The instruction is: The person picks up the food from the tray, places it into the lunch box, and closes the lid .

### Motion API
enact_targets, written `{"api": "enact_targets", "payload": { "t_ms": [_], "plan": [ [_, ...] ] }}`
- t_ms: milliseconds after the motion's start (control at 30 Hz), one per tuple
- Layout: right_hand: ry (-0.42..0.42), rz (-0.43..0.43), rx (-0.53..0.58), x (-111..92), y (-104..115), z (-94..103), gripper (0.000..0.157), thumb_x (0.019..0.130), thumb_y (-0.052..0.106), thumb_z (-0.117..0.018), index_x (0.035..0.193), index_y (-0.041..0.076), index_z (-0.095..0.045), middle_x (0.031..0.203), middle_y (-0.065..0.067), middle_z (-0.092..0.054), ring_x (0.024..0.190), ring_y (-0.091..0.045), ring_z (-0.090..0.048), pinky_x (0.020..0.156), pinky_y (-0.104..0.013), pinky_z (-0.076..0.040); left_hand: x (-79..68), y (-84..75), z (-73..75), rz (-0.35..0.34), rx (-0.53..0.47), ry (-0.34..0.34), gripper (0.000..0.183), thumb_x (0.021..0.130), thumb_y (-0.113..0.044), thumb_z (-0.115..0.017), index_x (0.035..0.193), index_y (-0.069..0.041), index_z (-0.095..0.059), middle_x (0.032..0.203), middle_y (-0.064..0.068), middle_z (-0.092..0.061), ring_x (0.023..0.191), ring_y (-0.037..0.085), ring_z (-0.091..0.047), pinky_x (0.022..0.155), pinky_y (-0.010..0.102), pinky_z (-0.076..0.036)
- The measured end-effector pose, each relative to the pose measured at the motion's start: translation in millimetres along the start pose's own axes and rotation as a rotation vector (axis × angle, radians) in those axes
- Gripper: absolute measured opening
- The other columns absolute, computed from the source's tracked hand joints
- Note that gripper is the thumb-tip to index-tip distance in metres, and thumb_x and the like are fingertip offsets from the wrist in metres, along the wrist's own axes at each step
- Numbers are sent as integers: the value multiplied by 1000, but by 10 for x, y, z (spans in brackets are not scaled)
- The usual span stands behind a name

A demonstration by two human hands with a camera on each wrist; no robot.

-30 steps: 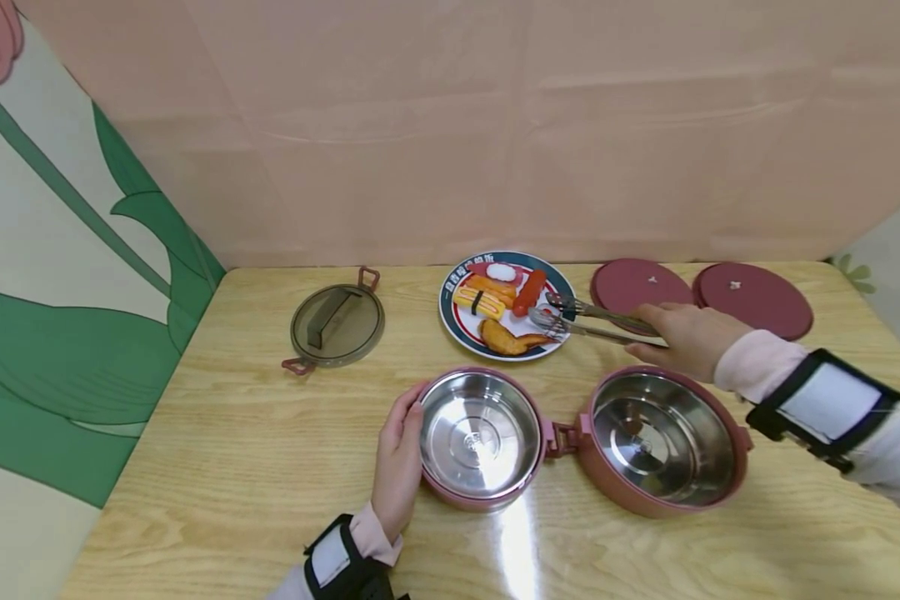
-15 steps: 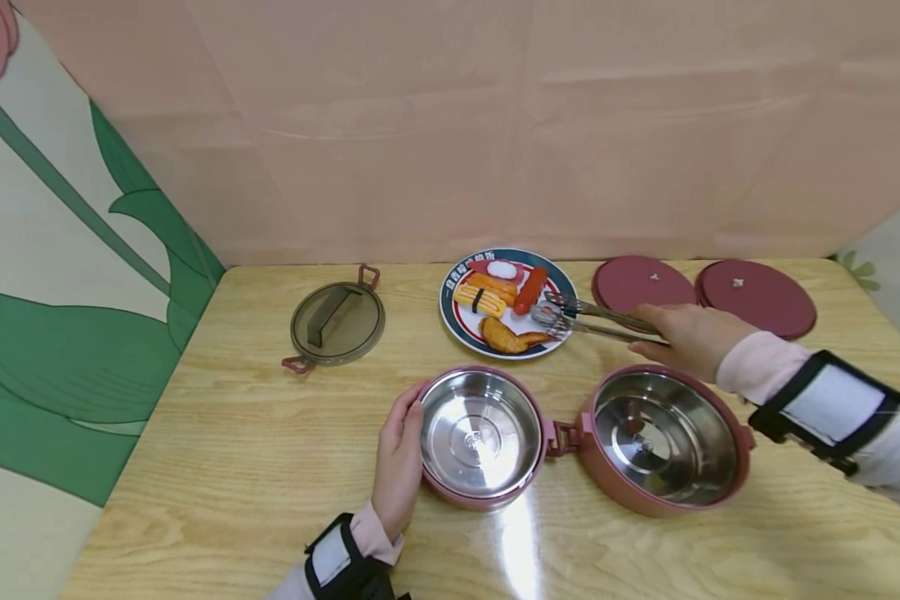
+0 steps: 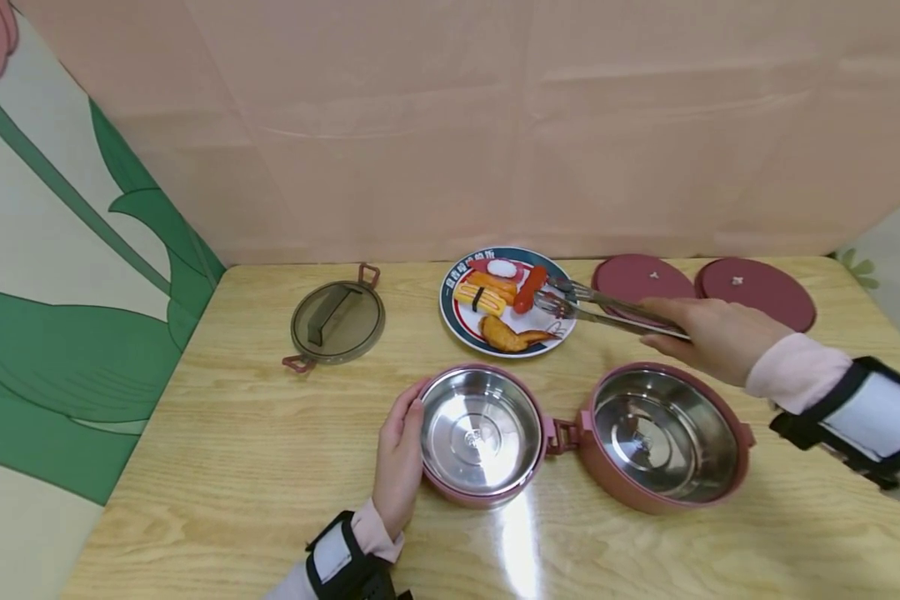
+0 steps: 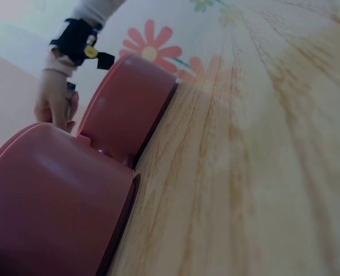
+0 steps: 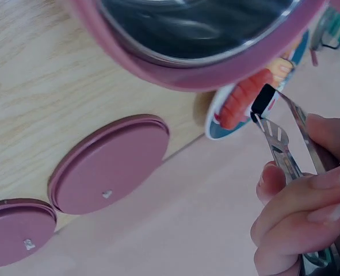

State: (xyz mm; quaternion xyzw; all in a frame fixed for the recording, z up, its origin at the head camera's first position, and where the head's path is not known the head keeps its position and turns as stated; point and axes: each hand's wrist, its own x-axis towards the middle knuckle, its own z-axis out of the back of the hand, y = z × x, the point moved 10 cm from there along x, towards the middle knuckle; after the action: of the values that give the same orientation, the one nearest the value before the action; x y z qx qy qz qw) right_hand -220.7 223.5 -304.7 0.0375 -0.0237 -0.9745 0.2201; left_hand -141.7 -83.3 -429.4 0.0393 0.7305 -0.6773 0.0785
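My left hand (image 3: 397, 458) rests along the left side of a pink round lunch box (image 3: 472, 437) with a steel liner. Its fingers lie against the outer wall. A clasp joins this box to a deeper pink one (image 3: 645, 496) on the right. My right hand (image 3: 723, 337) grips metal tongs (image 3: 617, 319), whose tips stand apart above the right side of a plate (image 3: 461, 337), close to a red sausage (image 3: 529, 290). Yellow and orange food pieces, a chicken wing (image 3: 502, 335) and a red-and-white piece also lie there. In the right wrist view, fingers wrap the tongs (image 5: 282, 155).
A brown lid (image 3: 337, 325) with a bar handle and two side clasps lies at the back left. Two dark red round lids, one (image 3: 637, 282) beside the other (image 3: 757, 296), lie at the back right. A pink cloth hangs behind the table (image 3: 270, 467).
My right hand has drawn back slightly to the right, and the tongs' tips have shifted up toward the sausage's right side. My left hand has stayed on the lunch box.
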Motion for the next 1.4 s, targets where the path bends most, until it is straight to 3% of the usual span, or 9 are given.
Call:
{"api": "enact_targets", "payload": {
  "t_ms": [167, 433, 867, 1033, 1233, 1400],
  "plan": [
    [-49, 21, -9, -60, 71, 132, 52, 86, 24, -72, 127, -3, -57, 109, -26, -67, 77, -32, -68, 72, -57, -56, 8, -1, 0, 1, 3, -1, 40, 106, -24, -34, 142, -11, -45, 148, 6, -46, 142, 22, -36, 120, 43, -27],
    [-132, 78, 11, -118, 230, 270, 50, 82, 21, -76, 124, 0, -60, 100, -20, -70, 72, -28, -67, 67, -53, -57, 16, 10, 12, 9, 0, -5, 41, 106, -24, -33, 142, -10, -45, 148, 7, -46, 142, 23, -35, 120, 44, -26],
    [-165, 151, 69, -197, 539, 337, 49, 81, 24, -77, 124, 6, -62, 104, -12, -71, 78, -21, -69, 69, -49, -58, 25, 29, 4, 8, -24, -7, 39, 106, -22, -33, 141, -10, -47, 146, 5, -48, 141, 20, -36, 120, 42, -27],
    [-194, 213, 96, -221, 685, 352, 47, 79, 20, -78, 122, 5, -64, 102, -8, -71, 81, -15, -67, 70, -42, -59, 21, 26, 2, 5, -26, -6, 39, 106, -22, -33, 141, -10, -47, 146, 5, -48, 141, 20, -36, 120, 42, -27],
    [-129, 207, 94, -252, 812, 292, 45, 82, 24, -76, 122, 7, -63, 97, -1, -70, 70, -5, -58, 64, -34, -59, 17, 29, 5, 5, -25, -9, 39, 106, -21, -33, 140, -10, -47, 146, 6, -48, 141, 20, -36, 120, 41, -27],
    [-177, 249, 62, -301, 957, 317, 43, 80, 25, -77, 119, 12, -64, 83, 8, -63, 66, 0, -52, 59, -28, -54, 14, 26, 3, 1, -25, -11, 39, 106, -22, -34, 140, -10, -47, 145, 5, -49, 141, 20, -37, 120, 40, -28]
  ]
}}
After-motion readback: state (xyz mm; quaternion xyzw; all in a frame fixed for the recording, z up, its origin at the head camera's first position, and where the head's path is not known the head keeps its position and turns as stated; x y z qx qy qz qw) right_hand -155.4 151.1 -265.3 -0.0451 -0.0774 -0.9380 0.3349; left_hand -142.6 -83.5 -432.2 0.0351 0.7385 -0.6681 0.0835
